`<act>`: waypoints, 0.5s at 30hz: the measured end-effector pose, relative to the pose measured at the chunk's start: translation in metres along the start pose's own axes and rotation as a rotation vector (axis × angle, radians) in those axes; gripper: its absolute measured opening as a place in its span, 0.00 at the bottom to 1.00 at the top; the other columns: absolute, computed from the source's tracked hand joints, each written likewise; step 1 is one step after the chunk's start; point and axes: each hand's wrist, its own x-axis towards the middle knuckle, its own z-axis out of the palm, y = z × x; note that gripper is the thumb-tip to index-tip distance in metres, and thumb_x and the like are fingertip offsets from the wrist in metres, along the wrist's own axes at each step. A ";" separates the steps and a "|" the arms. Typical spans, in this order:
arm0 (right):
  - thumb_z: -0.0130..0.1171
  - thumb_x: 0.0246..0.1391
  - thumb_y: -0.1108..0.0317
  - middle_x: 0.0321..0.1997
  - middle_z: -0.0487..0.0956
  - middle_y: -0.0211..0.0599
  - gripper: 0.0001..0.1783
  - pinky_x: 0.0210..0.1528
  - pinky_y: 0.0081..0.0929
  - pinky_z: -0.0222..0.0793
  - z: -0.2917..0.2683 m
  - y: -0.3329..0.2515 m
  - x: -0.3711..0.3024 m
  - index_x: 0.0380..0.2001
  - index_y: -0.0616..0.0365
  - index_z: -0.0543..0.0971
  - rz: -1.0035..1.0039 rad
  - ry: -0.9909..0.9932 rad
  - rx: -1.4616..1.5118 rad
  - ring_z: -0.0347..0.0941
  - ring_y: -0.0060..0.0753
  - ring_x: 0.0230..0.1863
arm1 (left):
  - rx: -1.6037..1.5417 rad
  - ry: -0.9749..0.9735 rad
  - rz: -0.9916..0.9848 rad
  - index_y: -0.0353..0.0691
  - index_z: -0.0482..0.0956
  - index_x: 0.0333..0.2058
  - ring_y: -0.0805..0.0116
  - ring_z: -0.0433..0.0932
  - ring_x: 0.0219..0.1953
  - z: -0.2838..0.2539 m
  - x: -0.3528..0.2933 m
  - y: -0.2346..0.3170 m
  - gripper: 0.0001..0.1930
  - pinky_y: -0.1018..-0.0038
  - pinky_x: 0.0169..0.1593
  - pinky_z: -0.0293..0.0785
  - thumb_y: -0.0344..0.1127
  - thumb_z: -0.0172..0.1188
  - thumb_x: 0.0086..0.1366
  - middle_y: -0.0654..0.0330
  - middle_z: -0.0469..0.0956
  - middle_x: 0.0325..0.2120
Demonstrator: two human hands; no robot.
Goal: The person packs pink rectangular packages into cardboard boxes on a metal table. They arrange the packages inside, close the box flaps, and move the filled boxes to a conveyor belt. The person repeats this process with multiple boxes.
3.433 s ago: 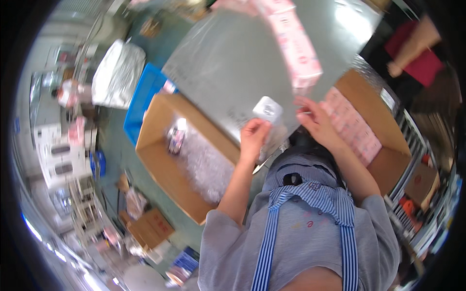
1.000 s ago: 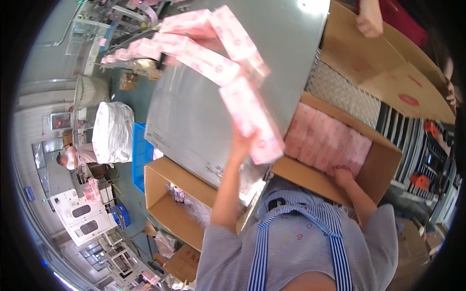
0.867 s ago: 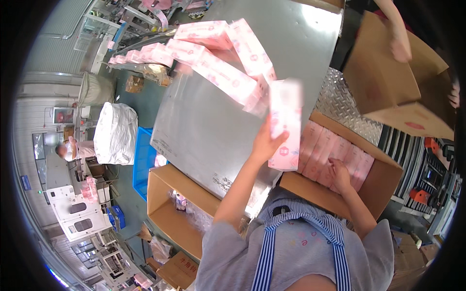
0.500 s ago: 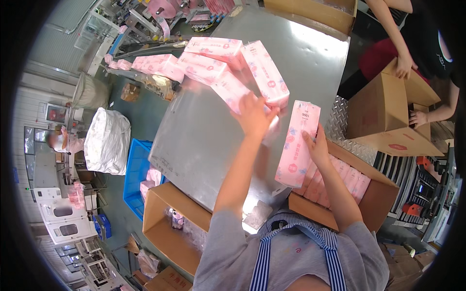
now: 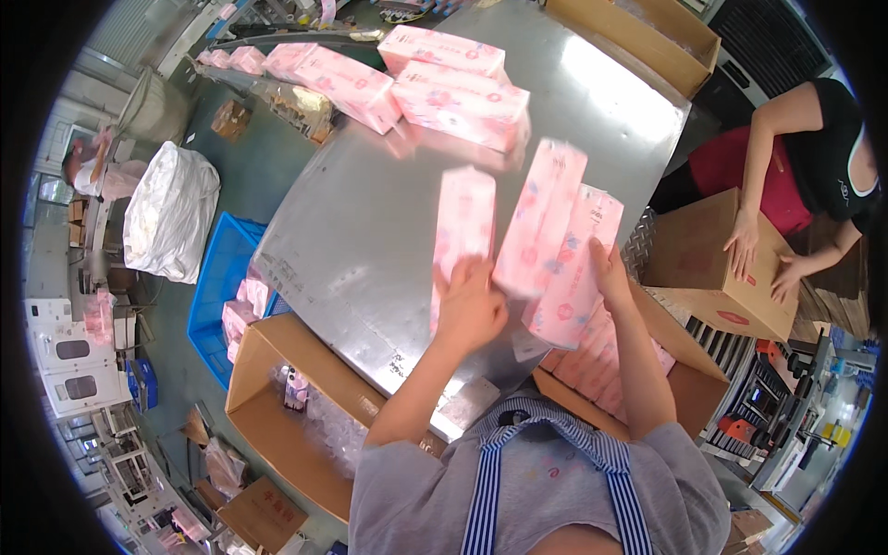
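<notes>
While your left hand [image 5: 470, 307] touches the lower end of the left pack [image 5: 465, 215], nearer to it than your right, that pack's long axis points away from you; whether those fingers grip it, I cannot tell. Your right hand [image 5: 613, 280] looks clamped on the right pack [image 5: 575, 282], thumb on its face, other fingers hidden. The middle pack [image 5: 544, 217] slants between them, against the right one. All three are long, pink and printed, over the metal table [image 5: 370, 240].

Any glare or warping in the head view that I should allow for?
Head view: white glare on the upper right of the metal table; same view: pink packs reflect faintly in its surface; head view again: table edges bow, and corners fall to black.
</notes>
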 end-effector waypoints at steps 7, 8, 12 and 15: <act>0.54 0.56 0.51 0.50 0.75 0.48 0.35 0.52 0.31 0.66 0.066 0.001 -0.012 0.60 0.62 0.61 -0.002 -0.474 -0.276 0.73 0.39 0.49 | -0.488 0.236 -0.398 0.42 0.77 0.25 0.57 0.70 0.47 -0.027 -0.126 -0.050 0.08 0.58 0.51 0.63 0.30 0.67 0.44 0.56 0.70 0.41; 0.54 0.55 0.49 0.52 0.74 0.53 0.37 0.53 0.33 0.66 0.089 -0.016 -0.019 0.61 0.60 0.60 0.010 -0.557 -0.266 0.73 0.43 0.50 | -0.494 0.386 -0.596 0.38 0.73 0.39 0.61 0.69 0.47 -0.034 -0.131 -0.058 0.20 0.69 0.47 0.68 0.27 0.67 0.45 0.55 0.69 0.40; 0.54 0.55 0.48 0.52 0.74 0.54 0.36 0.54 0.35 0.65 0.166 -0.016 -0.028 0.61 0.57 0.60 -0.094 -0.748 -0.422 0.73 0.48 0.51 | -0.436 0.544 -0.862 0.34 0.62 0.56 0.62 0.73 0.42 -0.023 -0.176 -0.106 0.35 0.70 0.42 0.74 0.31 0.67 0.49 0.53 0.70 0.43; 0.56 0.53 0.48 0.53 0.72 0.54 0.37 0.54 0.36 0.65 0.211 -0.050 -0.024 0.62 0.53 0.61 -0.291 -0.854 -0.583 0.70 0.50 0.53 | -0.608 0.559 -1.033 0.29 0.59 0.58 0.60 0.74 0.47 -0.041 -0.209 -0.136 0.38 0.70 0.45 0.73 0.37 0.67 0.52 0.44 0.69 0.49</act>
